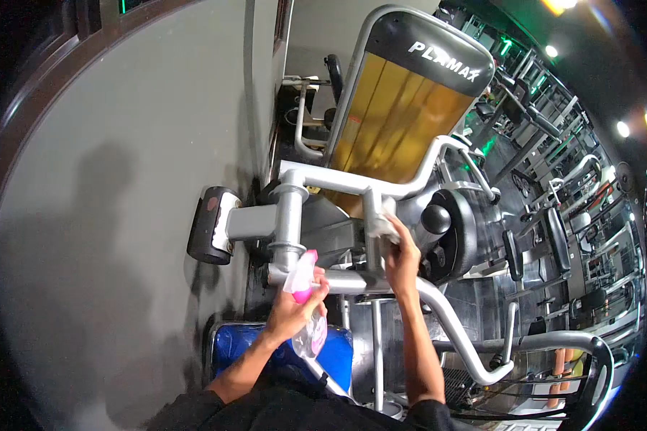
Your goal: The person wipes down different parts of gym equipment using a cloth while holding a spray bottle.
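My left hand (292, 309) is wrapped round a clear spray bottle (309, 337) with a pink and white head, held in front of the lower silver tube of a gym machine. In my right hand (402, 260) is a crumpled white cloth (387, 224), pressed against the short upright tube (374, 215) of the silver frame (338, 179). Part of the cloth is hidden by my fingers. Just right of that hand sits a round black pad (454, 233).
A blue seat (241, 345) lies below my left hand. Behind the frame stands a machine tower (402, 108) with a yellow panel. A black roller pad (212, 225) is near the grey wall (86, 215). Curved silver bars (456, 327) extend right, with more gym equipment beyond.
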{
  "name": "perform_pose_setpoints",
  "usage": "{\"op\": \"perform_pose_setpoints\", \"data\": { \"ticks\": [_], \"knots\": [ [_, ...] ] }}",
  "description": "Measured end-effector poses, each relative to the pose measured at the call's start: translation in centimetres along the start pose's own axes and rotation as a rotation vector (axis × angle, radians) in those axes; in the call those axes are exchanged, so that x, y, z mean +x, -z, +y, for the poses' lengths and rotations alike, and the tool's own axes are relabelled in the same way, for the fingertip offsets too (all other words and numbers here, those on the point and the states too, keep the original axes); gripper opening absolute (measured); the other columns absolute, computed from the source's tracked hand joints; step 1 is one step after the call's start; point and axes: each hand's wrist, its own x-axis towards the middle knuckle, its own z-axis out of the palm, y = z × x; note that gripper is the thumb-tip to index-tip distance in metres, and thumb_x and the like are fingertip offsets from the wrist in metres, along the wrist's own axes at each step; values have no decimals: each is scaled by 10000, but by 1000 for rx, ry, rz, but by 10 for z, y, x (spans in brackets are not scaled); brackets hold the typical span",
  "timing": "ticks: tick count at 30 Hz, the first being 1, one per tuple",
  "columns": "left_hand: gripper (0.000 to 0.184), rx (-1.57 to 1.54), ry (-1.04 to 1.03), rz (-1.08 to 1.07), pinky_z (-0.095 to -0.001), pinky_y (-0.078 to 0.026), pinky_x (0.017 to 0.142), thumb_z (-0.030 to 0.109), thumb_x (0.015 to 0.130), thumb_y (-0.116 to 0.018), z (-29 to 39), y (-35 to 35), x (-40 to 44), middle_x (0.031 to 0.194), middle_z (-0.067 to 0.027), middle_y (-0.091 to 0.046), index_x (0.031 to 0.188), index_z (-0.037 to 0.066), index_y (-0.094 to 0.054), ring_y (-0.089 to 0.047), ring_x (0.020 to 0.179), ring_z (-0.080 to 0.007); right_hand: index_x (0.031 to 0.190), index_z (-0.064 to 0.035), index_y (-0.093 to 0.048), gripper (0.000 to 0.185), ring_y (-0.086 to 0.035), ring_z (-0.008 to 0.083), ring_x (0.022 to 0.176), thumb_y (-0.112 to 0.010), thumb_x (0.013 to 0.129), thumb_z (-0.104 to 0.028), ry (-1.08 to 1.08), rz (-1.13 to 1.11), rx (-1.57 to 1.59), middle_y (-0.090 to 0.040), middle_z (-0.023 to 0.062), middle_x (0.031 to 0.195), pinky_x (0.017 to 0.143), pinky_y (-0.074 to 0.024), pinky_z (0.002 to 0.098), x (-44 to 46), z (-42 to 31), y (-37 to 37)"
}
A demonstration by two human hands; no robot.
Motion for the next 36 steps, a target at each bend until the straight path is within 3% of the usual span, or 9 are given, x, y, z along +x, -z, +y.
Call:
{"op": "perform_pose_setpoints", "data": {
  "ticks": [3, 7, 12, 21, 25, 27, 29, 31, 36],
  "knots": [
    [421, 55, -24, -56, -259, -507, 521, 49, 884, -580, 5, 17, 13, 990, -72, -541, 1265, 9, -406, -578, 586, -116, 1198, -149, -567, 543, -478, 262, 1222, -545, 703, 73, 394, -256, -332, -503, 105, 1317, 919, -490, 377, 40, 2, -41],
    [310, -13, 7, 7, -243, -490, 477, 16, 871, -575, -11, 23, 12, 916, -65, -565, 1160, -8, -465, -576, 561, -109, 1051, -208, -632, 290, -498, 221, 1180, -547, 774, -204, 1149, -452, -642, -535, -4, 1261, 919, -495, 338, 71, 32, -111],
    [246, 164, -7, -18, -232, -473, 476, 54, 858, -612, -16, 25, 9, 810, -36, -593, 1071, -10, -505, -567, 533, -88, 982, -219, -686, 245, -500, 205, 1179, -567, 768, -235, 1416, -616, -736, -607, -15, 1158, 980, -435, 363, 96, 89, -167],
    [216, 130, 41, -53, -225, -465, 488, 43, 844, -627, -5, 26, 8, 834, -40, -611, 1041, 22, -541, -564, 559, -74, 982, -181, -656, 221, -535, 225, 1114, -557, 786, -202, 942, -849, -649, -599, 40, 1124, 790, -523, 327, 70, 63, -114],
    [261, 172, 69, -53, -225, -468, 502, 40, 829, -635, -8, 23, 7, 864, -37, -614, 1070, 26, -535, -562, 566, -71, 1051, -146, -645, 306, -634, 258, 917, -543, 769, -88, 617, -1197, -576, -652, 135, 949, 743, -535, 354, 85, 36, -96],
    [286, 82, 99, 10, -226, -474, 521, 45, 825, -640, -4, 18, 7, 882, -34, -615, 1087, 27, -527, -563, 585, -70, 1101, -137, -630, 352, -650, 270, 862, -528, 773, -61, 256, -1472, -452, -662, 140, 854, 735, -536, 356, 106, 2, -93],
    [290, 136, 106, -20, -225, -476, 527, 46, 823, -643, -5, 21, 7, 881, -32, -615, 1088, 28, -526, -563, 591, -69, 1135, -145, -618, 365, -658, 295, 828, -514, 791, -79, 394, -1274, -393, -665, 152, 818, 725, -536, 385, 97, 18, -106],
    [295, 187, 110, -41, -225, -479, 533, 47, 822, -646, -5, 22, 6, 880, -30, -615, 1090, 29, -526, -563, 597, -68, 1168, -167, -598, 384, -668, 302, 835, -493, 806, -95, 390, -1150, -710, -671, 151, 951, 729, -536, 417, 90, 1, -121],
    [283, 198, 99, -47, -224, -481, 528, 58, 819, -654, -3, 23, 7, 917, -53, -628, 1074, 24, -534, -574, 599, -69, 1198, -167, -586, 398, -621, 351, 964, -518, 808, -128, 369, -1389, -355, -641, 201, 1038, 852, -491, 414, 51, 32, -144]
  ]
}}
